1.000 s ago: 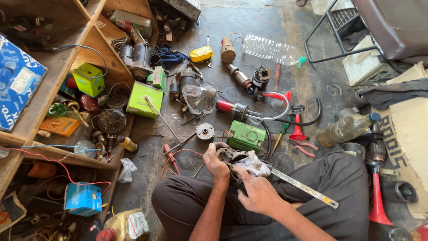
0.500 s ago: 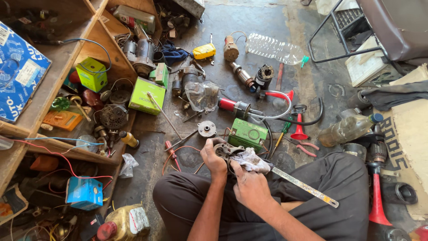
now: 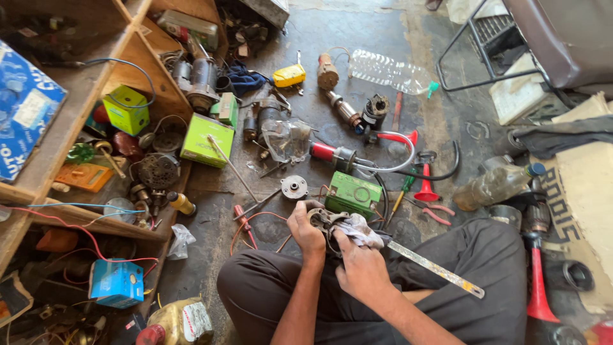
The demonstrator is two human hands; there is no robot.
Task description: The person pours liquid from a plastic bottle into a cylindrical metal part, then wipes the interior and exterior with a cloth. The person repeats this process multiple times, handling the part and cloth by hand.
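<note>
At far left stands a wooden shelf (image 3: 76,121) with a blue box (image 3: 22,112) on it, a small green box (image 3: 126,108) and an orange meter (image 3: 83,177). Below it a light-blue box (image 3: 115,283) sits among red wires. On the floor (image 3: 357,45) just right of the shelf lies a flat green carton (image 3: 205,139), then a crumpled clear bag (image 3: 287,139) and a round metal disc (image 3: 294,187).

The left hand (image 3: 306,231) grips a grey metal part (image 3: 321,220) from its left side, over the lap. The right hand (image 3: 361,269) presses a rag (image 3: 355,229) against that part, fingers closed on the cloth. Just behind them sits a green battery (image 3: 353,194). A steel ruler (image 3: 434,268) lies across the right knee. Farther right are 2 red horns (image 3: 426,185) (image 3: 539,287), red pliers (image 3: 434,212) and a plastic bottle (image 3: 497,185).
</note>
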